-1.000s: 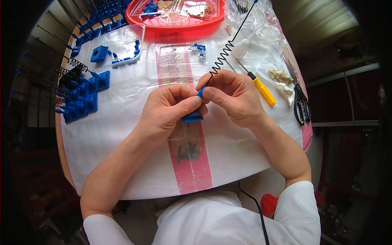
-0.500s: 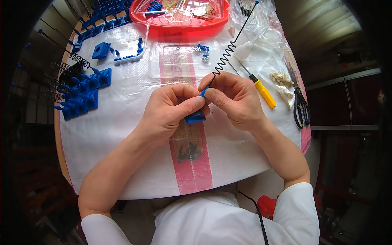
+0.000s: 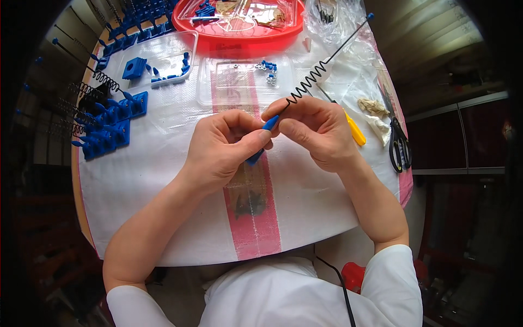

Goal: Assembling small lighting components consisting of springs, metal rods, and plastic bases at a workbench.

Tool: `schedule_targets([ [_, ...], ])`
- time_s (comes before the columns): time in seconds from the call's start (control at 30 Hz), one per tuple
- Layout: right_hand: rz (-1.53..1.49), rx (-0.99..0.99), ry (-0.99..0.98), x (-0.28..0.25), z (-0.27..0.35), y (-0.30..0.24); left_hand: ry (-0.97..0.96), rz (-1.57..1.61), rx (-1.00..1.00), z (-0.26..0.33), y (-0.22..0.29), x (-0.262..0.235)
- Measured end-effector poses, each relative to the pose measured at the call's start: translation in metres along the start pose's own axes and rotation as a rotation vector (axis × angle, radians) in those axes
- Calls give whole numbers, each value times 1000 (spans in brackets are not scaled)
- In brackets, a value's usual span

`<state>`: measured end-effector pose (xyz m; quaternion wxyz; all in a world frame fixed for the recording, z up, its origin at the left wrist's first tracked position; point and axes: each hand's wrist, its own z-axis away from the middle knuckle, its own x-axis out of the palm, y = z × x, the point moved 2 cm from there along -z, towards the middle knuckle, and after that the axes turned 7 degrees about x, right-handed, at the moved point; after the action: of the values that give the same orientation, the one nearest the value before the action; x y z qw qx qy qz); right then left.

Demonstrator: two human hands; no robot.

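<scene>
A small blue plastic piece with a tapered neck point(image 3: 271, 122) and a flat base point(image 3: 254, 158) is pinched in my left hand point(image 3: 218, 144), my thumb lying along it. Out of the neck runs a black coiled wire point(image 3: 306, 84), slanting up to the right to a small blue tip point(image 3: 371, 16). My right hand point(image 3: 316, 131) is curled around the joint of neck and wire, index finger behind it and thumb just beside the neck. My fingers hide part of the base and the wire's lower end.
Finished blue pieces with coiled wires point(image 3: 109, 120) stand in rows at left. Clear trays hold blue parts point(image 3: 134, 68) and small white nuts point(image 3: 271, 79). A red basin point(image 3: 234, 41) is behind. A yellow-handled screwdriver point(image 3: 355, 129), scissors point(image 3: 399, 147) and plastic bags point(image 3: 338, 32) lie at right.
The coiled wire has tilted further right, and the blue piece has turned with it. My right thumb has come slightly away from the neck.
</scene>
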<state>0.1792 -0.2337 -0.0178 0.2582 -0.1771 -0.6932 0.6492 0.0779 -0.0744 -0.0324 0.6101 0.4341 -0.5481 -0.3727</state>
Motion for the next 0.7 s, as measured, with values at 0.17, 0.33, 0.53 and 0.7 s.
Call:
schedule_targets([
  [0.17,24,41,-18,-6,-1,1,40,-251,93,1,-1,-1],
  [0.33,-34,31,-10,-5,-3,9,60,-414,210,5,-3,3],
  [0.53,-49,30,23,-2,-2,7,98,-527,340,7,-6,3],
  [0.7,-57,-26,49,1,-4,8,155,-660,668,1,-5,2],
])
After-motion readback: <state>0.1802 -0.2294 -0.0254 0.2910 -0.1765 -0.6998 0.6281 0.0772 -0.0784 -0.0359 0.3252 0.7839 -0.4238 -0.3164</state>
